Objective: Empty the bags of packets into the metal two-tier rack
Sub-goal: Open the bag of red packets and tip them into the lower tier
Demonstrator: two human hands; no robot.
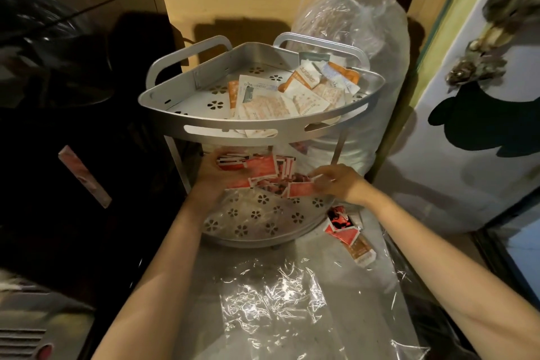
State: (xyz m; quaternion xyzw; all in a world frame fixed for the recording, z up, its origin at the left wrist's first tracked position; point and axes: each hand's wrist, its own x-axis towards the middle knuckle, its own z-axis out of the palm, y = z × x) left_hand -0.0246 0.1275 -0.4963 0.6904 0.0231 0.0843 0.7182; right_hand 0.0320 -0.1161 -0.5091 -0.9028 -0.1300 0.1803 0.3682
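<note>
- Handling red packets (264, 168) on lower tier of rack (257, 121): light, slick, prone to slide.
- Left hand (214, 174) cups the pile; right hand (336, 181) pinches one packet's edge.
- Best gathered in handfuls.

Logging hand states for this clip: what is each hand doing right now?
Left hand: holds red packets at the lower tier.
Right hand: pinches one red packet.

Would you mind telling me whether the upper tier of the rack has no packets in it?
No, the upper tier holds a pile of white and orange packets heaped toward its right side.
</note>
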